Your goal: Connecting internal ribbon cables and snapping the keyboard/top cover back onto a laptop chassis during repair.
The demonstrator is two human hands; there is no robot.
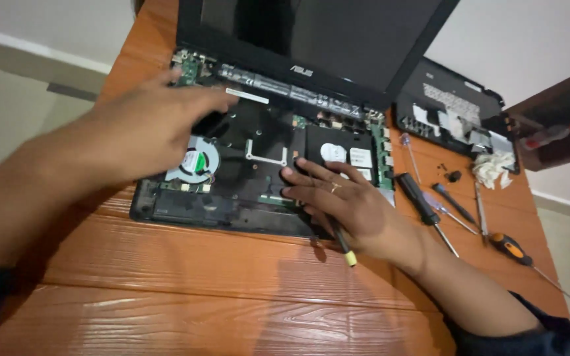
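An opened black laptop (232, 211) lies on an orange wooden table, its keyboard cover off and the boards, a round fan (196, 163) and a hard drive (354, 155) bare. My left hand (143, 132) hovers blurred over the upper left of the base, fingers stretched toward the hinge. Beside the drive, my right hand (344, 201) rests with fingers spread on the base's lower right. It keeps a thin black tool with a yellow end (346, 249) tucked under the palm.
Right of the laptop lie several screwdrivers: a black-handled one (415, 194), a thinner one (453, 203) and an orange-and-black one (510, 247). The removed black keyboard cover (456, 105), a crumpled white tissue (493, 166) and loose screws sit at the back right. The table edge (117, 72) runs along the left.
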